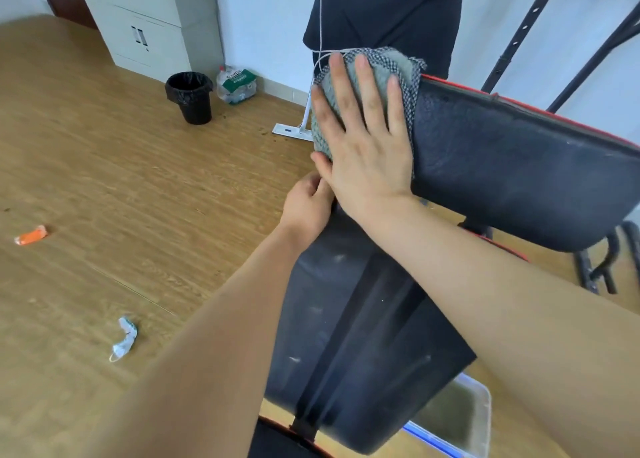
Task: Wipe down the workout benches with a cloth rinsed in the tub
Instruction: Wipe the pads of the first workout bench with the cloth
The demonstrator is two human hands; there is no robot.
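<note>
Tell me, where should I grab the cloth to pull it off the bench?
Pinch the cloth by its checkered corner, which sticks out past the right hand, coming from the top right. The rest lies flat against the bench under that palm.

No text is legible. The bag [236,84] beside the bin [189,97] bears a green label [239,76] with white lettering, possibly a brand name, too blurred to read. Small dark marks on the cabinet [138,25] doors cannot be resolved as characters.
</note>
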